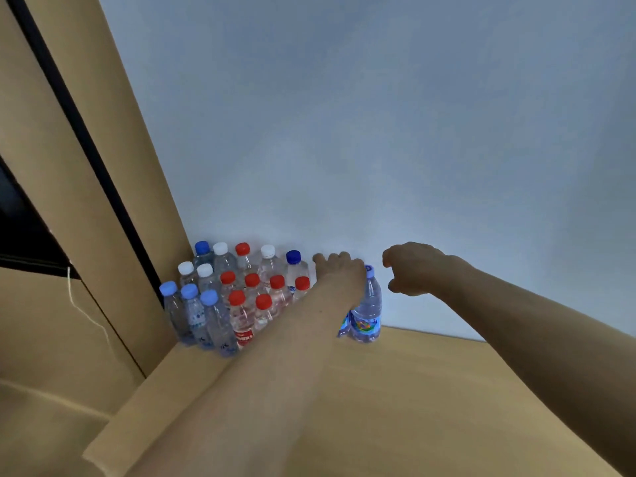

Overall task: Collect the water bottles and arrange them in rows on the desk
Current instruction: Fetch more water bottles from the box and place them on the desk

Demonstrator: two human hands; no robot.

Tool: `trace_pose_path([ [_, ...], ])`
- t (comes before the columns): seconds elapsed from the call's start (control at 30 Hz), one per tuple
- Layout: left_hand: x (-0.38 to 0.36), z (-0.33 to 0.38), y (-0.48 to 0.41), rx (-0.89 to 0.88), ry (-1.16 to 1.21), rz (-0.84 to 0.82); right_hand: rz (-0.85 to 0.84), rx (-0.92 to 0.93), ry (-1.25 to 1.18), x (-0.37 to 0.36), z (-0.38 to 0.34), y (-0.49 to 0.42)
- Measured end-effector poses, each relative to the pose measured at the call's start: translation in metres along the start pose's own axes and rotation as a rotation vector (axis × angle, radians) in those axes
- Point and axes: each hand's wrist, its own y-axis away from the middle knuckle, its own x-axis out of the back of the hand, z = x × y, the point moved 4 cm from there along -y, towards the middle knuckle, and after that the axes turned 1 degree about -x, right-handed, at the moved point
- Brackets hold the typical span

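Note:
Several water bottles (241,290) with red, white and blue caps stand in rows at the desk's (430,390) far left corner against the wall. My left hand (339,270) reaches to the right end of the rows. Its fingers curl down over the top of a bottle (344,326) that is mostly hidden behind my wrist; only a strip of blue label shows. Right beside it stands a bottle with a pale purple cap (369,306). My right hand (414,270) hovers just right of that cap, fingers loosely curled, holding nothing.
A pale blue-grey wall (378,132) rises directly behind the bottles. A tan panel (103,201) with a dark gap borders the desk on the left, and a thin white cord (81,308) hangs there. Bare desk surface lies to the right and front of the bottles.

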Motion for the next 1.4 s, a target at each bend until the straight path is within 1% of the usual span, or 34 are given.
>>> trace_pose_path([
  [0.27, 0.015, 0.006, 0.028, -0.147, -0.032, 0.050, -0.002, -0.200, -0.023, 0.007, -0.012, 0.054],
  [0.47, 0.022, 0.020, 0.068, -0.272, -0.030, 0.105, -0.003, -0.388, -0.025, 0.012, -0.023, 0.118],
  [0.6, 0.036, 0.046, 0.104, -0.396, -0.042, 0.133, -0.026, -0.500, -0.030, 0.014, -0.023, 0.174],
  [0.8, 0.070, 0.113, 0.174, -0.607, -0.002, 0.173, -0.047, -0.753, -0.071, 0.022, -0.010, 0.289],
  [0.93, 0.101, 0.167, 0.241, -0.767, 0.062, 0.222, -0.040, -0.924, -0.086, 0.030, 0.000, 0.381],
  [1.0, 0.115, 0.186, 0.271, -0.814, 0.060, 0.236, -0.036, -0.974, -0.053, 0.034, 0.002, 0.419],
  [1.13, 0.138, 0.239, 0.353, -0.967, 0.064, 0.243, -0.027, -1.159, -0.011, 0.037, 0.003, 0.528],
  [1.33, 0.161, 0.291, 0.512, -1.183, 0.064, 0.253, -0.085, -1.436, -0.037, 0.036, -0.034, 0.703],
  [1.4, 0.163, 0.305, 0.571, -1.283, 0.040, 0.255, -0.105, -1.538, -0.053, 0.034, -0.054, 0.762],
])
